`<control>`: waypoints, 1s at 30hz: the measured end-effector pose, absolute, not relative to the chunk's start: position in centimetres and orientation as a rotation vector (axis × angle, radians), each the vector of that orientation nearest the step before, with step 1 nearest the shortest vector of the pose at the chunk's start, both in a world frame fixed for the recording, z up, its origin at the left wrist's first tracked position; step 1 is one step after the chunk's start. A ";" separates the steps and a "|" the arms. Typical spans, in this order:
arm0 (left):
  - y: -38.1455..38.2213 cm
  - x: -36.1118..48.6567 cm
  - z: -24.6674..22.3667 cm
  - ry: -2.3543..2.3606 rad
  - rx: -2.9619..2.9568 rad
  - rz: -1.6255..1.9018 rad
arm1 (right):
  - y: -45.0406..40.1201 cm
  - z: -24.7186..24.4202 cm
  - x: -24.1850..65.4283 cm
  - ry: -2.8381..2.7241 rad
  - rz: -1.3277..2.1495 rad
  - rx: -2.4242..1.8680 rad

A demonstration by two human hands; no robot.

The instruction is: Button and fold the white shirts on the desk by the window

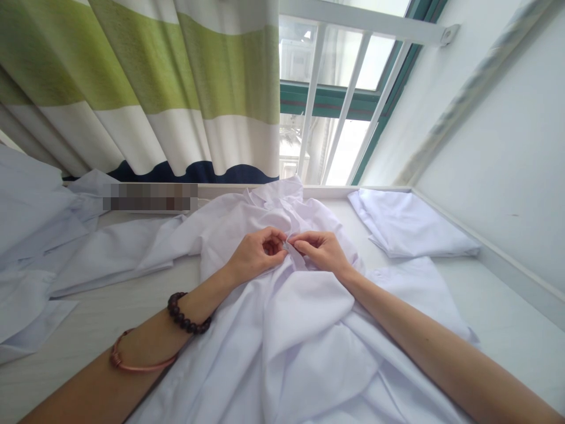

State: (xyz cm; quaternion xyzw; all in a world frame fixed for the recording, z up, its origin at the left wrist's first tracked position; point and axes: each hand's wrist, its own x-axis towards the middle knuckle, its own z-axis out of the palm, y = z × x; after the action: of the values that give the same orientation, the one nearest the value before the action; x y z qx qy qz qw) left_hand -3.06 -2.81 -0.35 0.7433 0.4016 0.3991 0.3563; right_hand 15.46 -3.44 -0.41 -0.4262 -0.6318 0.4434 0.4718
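Observation:
A white long-sleeved garment [304, 318] lies spread on the pale surface, its collar toward the window and one sleeve stretched to the left. My left hand [260, 253] pinches the front edge of the garment at its middle, thumb and fingers curled round the cloth. Close beside it on the right, my right hand [321, 250] pinches the same front edge, the fingertips of both hands nearly meeting. A small shiny spot, perhaps a button, shows between them. A dark beaded bracelet and a copper-coloured bangle are on my left arm.
Folded white cloth [410, 222] lies at the right, with another white piece [419, 294] nearer me. More white clothes [30, 218] are heaped at the left. A green and white curtain [145, 76] and a barred window stand behind the surface's raised rim.

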 end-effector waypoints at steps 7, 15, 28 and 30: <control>-2.8 -3.1 -0.3 1.007 1.920 1.021 | -2.8 -0.5 15.8 -1.433 1.329 -1.023; -2.7 -3.2 -0.5 0.992 1.923 1.004 | -2.6 -0.7 16.1 -1.485 1.365 -0.957; -2.9 -3.4 -0.2 0.977 1.911 0.973 | -2.6 -0.2 16.3 -1.516 1.452 -0.942; -2.9 -3.5 -0.3 0.967 1.895 0.967 | -2.8 0.1 16.2 -1.488 1.469 -0.951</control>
State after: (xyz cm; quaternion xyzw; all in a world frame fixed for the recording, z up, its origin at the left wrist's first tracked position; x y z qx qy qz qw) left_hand -3.47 -2.86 -0.31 0.7460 0.3807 0.3808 0.3918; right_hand 16.24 -2.79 0.08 -0.3775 -0.5909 0.5834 0.4099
